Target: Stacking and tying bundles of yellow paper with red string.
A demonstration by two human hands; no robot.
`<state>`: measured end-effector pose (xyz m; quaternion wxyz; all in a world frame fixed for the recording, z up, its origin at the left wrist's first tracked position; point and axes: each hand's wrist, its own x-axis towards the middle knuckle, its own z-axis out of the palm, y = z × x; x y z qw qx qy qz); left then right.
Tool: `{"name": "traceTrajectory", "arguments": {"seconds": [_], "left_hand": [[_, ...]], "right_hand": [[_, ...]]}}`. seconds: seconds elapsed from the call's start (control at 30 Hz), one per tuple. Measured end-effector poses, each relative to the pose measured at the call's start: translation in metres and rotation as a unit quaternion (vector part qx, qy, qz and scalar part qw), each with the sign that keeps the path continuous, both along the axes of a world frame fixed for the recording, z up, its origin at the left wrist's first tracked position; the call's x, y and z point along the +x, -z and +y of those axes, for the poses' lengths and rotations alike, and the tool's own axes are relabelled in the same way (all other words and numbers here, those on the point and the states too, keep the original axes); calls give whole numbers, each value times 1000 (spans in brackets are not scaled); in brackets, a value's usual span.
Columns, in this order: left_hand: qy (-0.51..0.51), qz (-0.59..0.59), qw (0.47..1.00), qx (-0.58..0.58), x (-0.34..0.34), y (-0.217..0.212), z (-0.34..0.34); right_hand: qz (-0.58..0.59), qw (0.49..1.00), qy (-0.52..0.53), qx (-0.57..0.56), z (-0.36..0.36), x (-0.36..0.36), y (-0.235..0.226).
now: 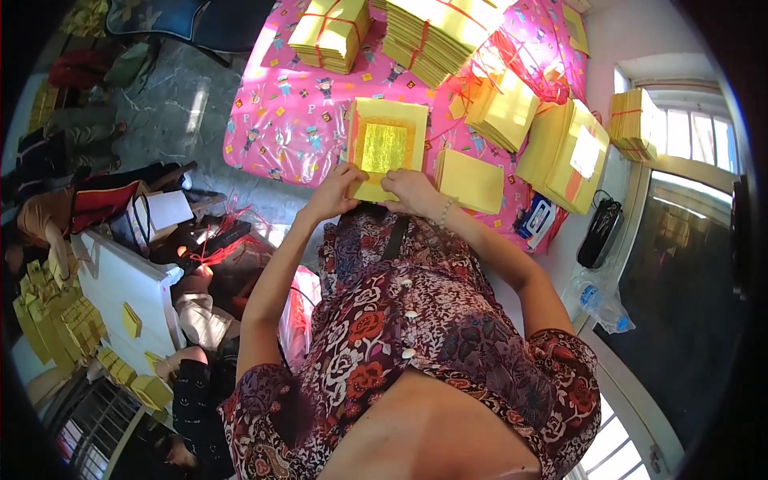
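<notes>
- The stack of yellow paper sheets (386, 148), its top sheet bearing a gold foil square, lies flat on the pink patterned cloth (304, 120), directly ahead of the person and within easy reach of both arms.
- The left hand (336, 194) grips the stack's near left corner, fingers closed on the edge; this appears to steady the pile and keep the sheets aligned.
- The right hand (412, 190) is pressed on the near edge at centre, fingers curled onto the paper; whether it pinches a single sheet or the whole pile cannot be told, as the fisheye view shows the fingertips too small.
- A loose smaller yellow stack (470, 181) sits just beside the right hand, apart from the held pile.
- Bundles tied with red string (436, 36) are set farther back on the cloth, well clear of the working spot.
- A plastic bottle (604, 304) lies off the cloth, at the right.
</notes>
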<state>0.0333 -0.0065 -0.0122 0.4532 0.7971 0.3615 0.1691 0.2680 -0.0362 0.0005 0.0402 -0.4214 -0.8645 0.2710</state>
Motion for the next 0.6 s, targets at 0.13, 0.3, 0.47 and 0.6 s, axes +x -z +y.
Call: {"name": "traceTrajectory", "arguments": {"seconds": [0.13,0.3,0.47,0.6], "left_hand": [[-44,-79,988,-128,-7,9,3],[-48,-88,979,-175,-9,22,22],[-37,-31,923,-382,-12,29,39],[-17,-36,937,-348,-13,31,46]], "right_hand": [[37,995,21,-88,10,11,3],[74,982,32,-168,24,16,10],[62,978,38,-196,32,16,9],[72,968,47,-236,37,14,9]]}}
